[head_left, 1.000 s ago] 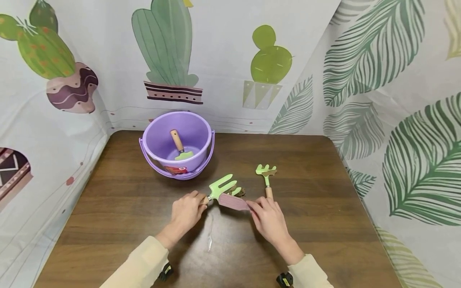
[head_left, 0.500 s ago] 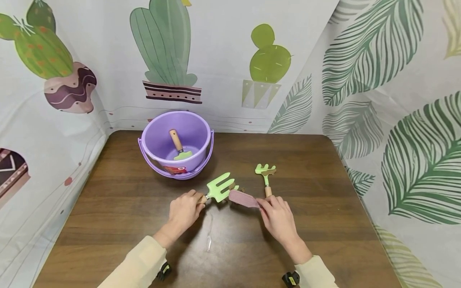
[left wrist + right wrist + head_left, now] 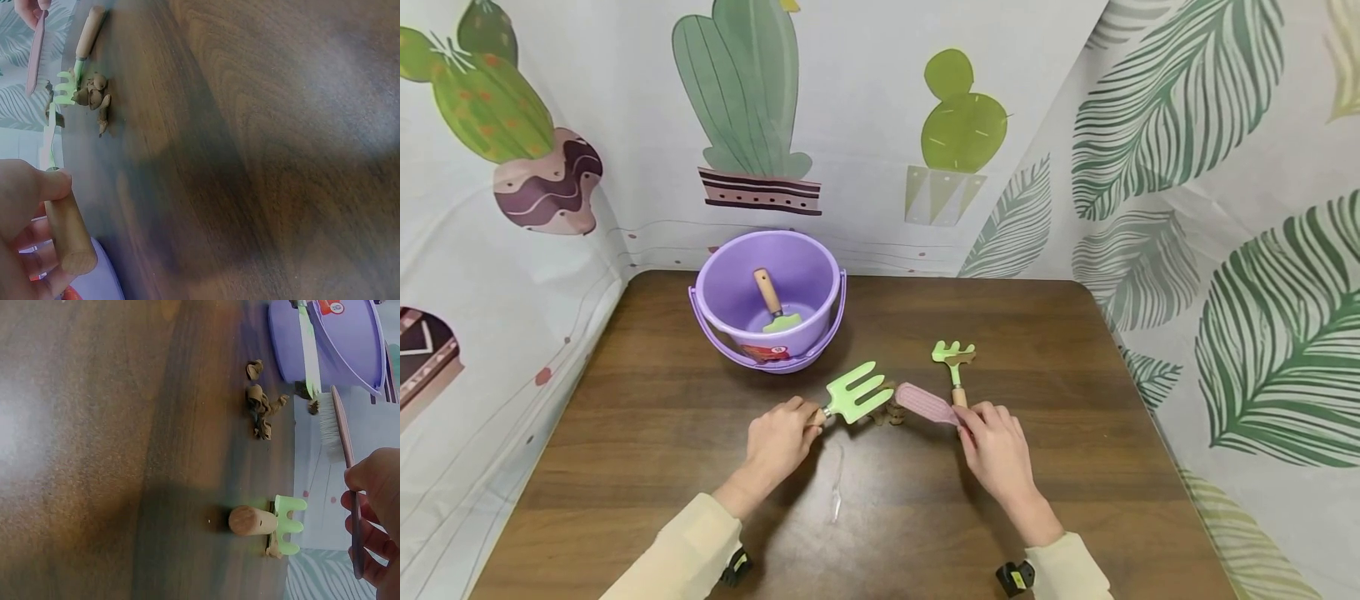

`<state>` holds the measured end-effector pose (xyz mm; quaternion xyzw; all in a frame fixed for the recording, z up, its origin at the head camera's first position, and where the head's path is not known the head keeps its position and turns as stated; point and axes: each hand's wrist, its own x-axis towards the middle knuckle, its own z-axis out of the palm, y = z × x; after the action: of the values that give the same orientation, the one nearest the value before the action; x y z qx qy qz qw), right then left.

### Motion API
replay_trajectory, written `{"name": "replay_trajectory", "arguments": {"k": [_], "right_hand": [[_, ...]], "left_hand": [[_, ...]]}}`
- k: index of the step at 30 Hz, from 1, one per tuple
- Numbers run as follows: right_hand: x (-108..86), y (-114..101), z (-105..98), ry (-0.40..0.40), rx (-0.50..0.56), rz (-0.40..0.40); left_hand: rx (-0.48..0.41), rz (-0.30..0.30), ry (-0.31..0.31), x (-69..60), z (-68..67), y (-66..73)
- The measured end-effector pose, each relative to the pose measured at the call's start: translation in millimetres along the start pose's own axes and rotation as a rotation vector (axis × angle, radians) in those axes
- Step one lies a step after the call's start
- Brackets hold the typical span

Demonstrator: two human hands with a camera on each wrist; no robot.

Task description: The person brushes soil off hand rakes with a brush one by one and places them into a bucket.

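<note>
the green fork point(image 3: 846, 400) is held above the surface point(image 3: 925, 517), near its middle, tines pointing away from the person and to the right. the left hand point(image 3: 778, 437) has its fingers wrapped round the wooden handle, thumb resting along it near the metal collar. just beside the tine tips is the pink brush point(image 3: 925, 404), pinched by its thin handle between the thumb and bent fingers of the right hand point(image 3: 1000, 446). its pale bristles face the fork in the right wrist view, but i can't tell whether they touch it. brown scraps point(image 3: 256, 403) lie scattered on the surface below and between the two tools, and a bit of brown shows at the fork's tines too

past the right hand, a small green rake point(image 3: 955, 371) lies on the surface, tines away from the person, brown stuff at them as well. behind the fork and to the left stands the purple bucket point(image 3: 730, 283), upright, with a wooden-handled green tool point(image 3: 767, 292) leaning inside. round it all hangs a white cloth point(image 3: 865, 125) printed with cactuses and leaves
</note>
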<state>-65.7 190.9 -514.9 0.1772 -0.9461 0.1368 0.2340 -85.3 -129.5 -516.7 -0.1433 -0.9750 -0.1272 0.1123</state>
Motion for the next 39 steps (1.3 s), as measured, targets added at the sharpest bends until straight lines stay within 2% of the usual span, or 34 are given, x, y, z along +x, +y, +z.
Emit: {"name": "replay_trajectory", "arguments": {"k": [6, 12, 18, 26, 32, 39], "right_hand": [[4.7, -0.7, -1.3, 0.028, 0.021, 0.002], [11.4, -5.7, 0.6, 0.059, 0.029, -0.034], [15.1, -14.1, 2.8, 0.029, 0.037, -0.044], [20.0, -28.2, 7.6, 0.023, 0.039, -0.113], [22.1, -30.8, 6.6, 0.038, 0.03, -0.109], [24.4, -26.8, 1.1, 0.05, 0.027, -0.094]], "left_hand": [[0.002, 0.004, 0.001, -0.6, -1.1, 0.1], [0.002, 0.014, -0.001, -0.6, -1.6, 0.2], [-0.001, 0.024, 0.002, 0.6, -3.2, 2.0], [0.0, 0.063, -0.026, 3.0, -5.4, 8.6], [0.016, 0.101, 0.019, 8.5, -7.3, 8.7], [0.028, 0.154, 0.086, 20.3, -20.0, 5.9]]}}
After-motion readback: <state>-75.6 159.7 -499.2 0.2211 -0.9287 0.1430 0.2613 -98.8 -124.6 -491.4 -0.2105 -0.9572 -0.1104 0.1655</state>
